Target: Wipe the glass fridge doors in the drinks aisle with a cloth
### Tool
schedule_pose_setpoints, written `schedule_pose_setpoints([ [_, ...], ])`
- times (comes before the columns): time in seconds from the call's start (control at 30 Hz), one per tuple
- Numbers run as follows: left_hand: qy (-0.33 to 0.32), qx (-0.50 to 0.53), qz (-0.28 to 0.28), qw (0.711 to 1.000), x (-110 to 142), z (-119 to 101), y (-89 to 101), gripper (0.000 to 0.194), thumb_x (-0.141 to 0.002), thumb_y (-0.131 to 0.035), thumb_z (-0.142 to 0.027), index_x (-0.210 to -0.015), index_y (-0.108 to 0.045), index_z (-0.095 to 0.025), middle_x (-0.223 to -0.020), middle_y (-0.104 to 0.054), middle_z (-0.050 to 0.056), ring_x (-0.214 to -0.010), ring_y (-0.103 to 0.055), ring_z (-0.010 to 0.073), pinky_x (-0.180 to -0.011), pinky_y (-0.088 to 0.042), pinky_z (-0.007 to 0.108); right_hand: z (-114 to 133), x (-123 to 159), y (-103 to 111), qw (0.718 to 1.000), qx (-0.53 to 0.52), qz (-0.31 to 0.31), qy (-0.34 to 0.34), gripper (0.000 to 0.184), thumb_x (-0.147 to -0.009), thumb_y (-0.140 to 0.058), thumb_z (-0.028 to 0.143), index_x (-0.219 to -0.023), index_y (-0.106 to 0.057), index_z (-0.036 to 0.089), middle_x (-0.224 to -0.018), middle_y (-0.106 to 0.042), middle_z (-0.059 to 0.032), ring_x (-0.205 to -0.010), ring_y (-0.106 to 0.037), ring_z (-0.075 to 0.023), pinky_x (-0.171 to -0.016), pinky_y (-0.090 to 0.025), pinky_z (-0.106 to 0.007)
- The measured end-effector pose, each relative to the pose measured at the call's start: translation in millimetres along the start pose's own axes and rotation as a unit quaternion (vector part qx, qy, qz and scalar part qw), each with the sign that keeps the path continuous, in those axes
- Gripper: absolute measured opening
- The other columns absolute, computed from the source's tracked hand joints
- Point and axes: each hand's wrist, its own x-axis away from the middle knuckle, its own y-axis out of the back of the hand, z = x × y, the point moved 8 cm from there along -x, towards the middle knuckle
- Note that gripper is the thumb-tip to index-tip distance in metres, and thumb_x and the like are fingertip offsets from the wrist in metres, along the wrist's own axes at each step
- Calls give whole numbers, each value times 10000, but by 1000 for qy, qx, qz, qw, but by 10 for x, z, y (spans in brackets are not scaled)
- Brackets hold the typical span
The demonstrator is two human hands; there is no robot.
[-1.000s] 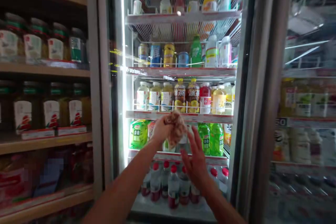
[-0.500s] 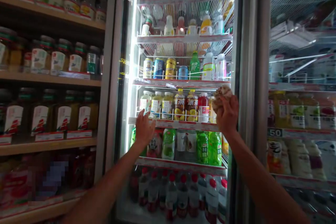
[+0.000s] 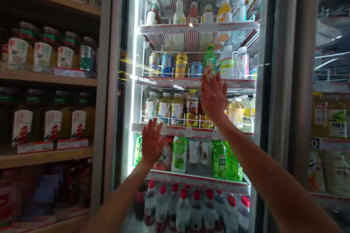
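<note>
A glass-fronted drinks cooler [image 3: 195,131] stands before me, its lit shelves full of bottles and cans. My right hand [image 3: 214,96] presses a crumpled, pale brown cloth [image 3: 209,72] toward the glass, in front of the green bottle [image 3: 210,55]. Only the top of the cloth shows above the fingers; the rest is hidden under the palm. Lower and to the left, my left hand [image 3: 151,143] is raised with its fingers spread, holding nothing. It appears to lie flat on the glass, in front of the lower shelves.
Left of the cooler, wooden shelves [image 3: 49,80] carry rows of jars [image 3: 43,49]. A metal door frame [image 3: 284,80] borders the glass at right, with another stocked cooler beyond it. Red-capped bottles [image 3: 183,204] fill the bottom of the cooler.
My right hand has moved left and up across the glass with the cloth. The left hand stays in nearly the same place, fingers now more upright. The view has shifted closer and slightly left.
</note>
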Motion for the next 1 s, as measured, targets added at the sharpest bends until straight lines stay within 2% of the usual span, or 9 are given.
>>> schedule_pose_setpoints([
  [0.1, 37, 98, -32, 994, -75, -96, 163, 472, -888, -363, -260, -1354, -310, -209, -1439, -311, 111, -1356, -238, 216, -1103, -225, 452, 799, 404, -320, 968, -91, 123, 196, 496, -830, -459, 169, -1310, -412, 282, -1454, -309, -28, -1376, -175, -225, -1111, -186, -495],
  [0.2, 64, 229, -30, 971, -203, -305, 197, 458, -904, -321, -293, -1354, -293, -215, -1428, -329, 103, -1332, -292, 198, -1083, -294, 420, 1093, 822, -363, 960, -162, 135, 181, 439, -811, -455, 182, -1248, -456, 227, -1463, -288, -66, -1377, -178, -229, -1107, -192, -501],
  [0.37, 128, 256, -51, 957, -469, -659, -54, 458, -905, -330, -292, -1348, -301, -179, -1389, -384, 122, -1315, -322, 188, -1081, -309, 394, 734, 885, -34, 962, -212, 30, 170, 380, -794, -428, 204, -1171, -453, 163, -1449, -287, -150, -1350, -265, -229, -1097, -205, -494],
  [0.5, 16, 143, -34, 989, -822, -923, -234, 441, -864, -409, -260, -1290, -390, -150, -1369, -410, 119, -1347, -255, 226, -1112, -247, 435, 208, 805, 182, 971, -119, 1, 207, 445, -803, -436, 196, -1247, -408, 217, -1443, -319, -111, -1331, -307, -228, -1096, -191, -514],
  [0.6, -10, 90, -31, 995, -1012, -432, -151, 371, -860, -404, -226, -1222, -456, -167, -1381, -398, 97, -1355, -238, 220, -1120, -225, 429, -300, 766, 410, 981, -41, -72, 176, 456, -800, -482, 283, -1254, -443, 257, -1409, -388, -86, -1297, -366, -241, -1094, -208, -498],
  [0.7, 184, 29, -126, 974, -940, 666, 205, 312, -871, -421, -268, -1141, -468, -120, -1393, -362, 128, -1346, -250, 216, -1118, -217, 422, -709, 778, 539, 988, -1, -103, 112, 469, -800, -494, 313, -1267, -465, 282, -1363, -453, -73, -1266, -410, -223, -1082, -269, -432],
  [0.8, 237, 6, -156, 959, -691, 1032, 346, 397, -897, -362, -304, -1211, -369, -60, -1406, -305, 198, -1361, -198, 241, -1118, -168, 478, -783, 824, 500, 992, -1, -65, 105, 472, -803, -488, 297, -1273, -460, 325, -1341, -481, -37, -1267, -405, -205, -1092, -272, -408],
  [0.87, 183, 15, -118, 976, -531, 740, 228, 414, -877, -395, -328, -1230, -376, -113, -1423, -301, 165, -1364, -204, 223, -1114, -204, 438, -744, 850, 487, 992, 1, -63, 111, 472, -804, -482, 282, -1272, -458, 338, -1325, -498, -23, -1256, -419, -204, -1091, -281, -410],
  [1.0, -114, 61, 72, 989, -244, -258, -174, 395, -824, -465, -375, -1192, -450, -232, -1431, -335, 81, -1369, -204, 233, -1103, -210, 441, -698, 883, 515, 987, -4, -84, 139, 450, -810, -447, 249, -1253, -482, 317, -1308, -515, -22, -1223, -460, -219, -1057, -335, -419],
])
